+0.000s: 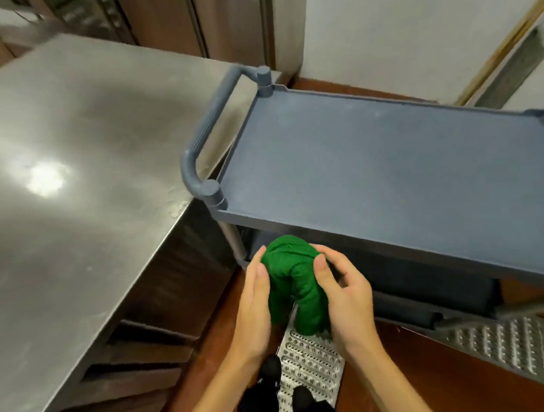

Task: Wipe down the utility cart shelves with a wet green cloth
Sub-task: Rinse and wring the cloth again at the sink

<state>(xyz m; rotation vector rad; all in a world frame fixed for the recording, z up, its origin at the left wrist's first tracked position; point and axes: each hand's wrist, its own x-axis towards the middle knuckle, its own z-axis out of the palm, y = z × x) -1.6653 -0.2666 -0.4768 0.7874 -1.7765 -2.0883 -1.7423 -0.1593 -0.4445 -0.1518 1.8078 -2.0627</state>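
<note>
Head view: both hands' fingers (pixel 320 268) pinching green cloth (pixel 293 281) beside cart shelf (pixel 374 173) edge.

The head camera looks steeply down (wide-angle, close in) past the hands (pixel 303 297) onto the cart (pixel 374 166).

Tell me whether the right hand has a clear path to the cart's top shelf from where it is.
Probably yes. The right hand shares the green cloth with the left hand just in front of the top shelf, whose surface looks bare.
</note>
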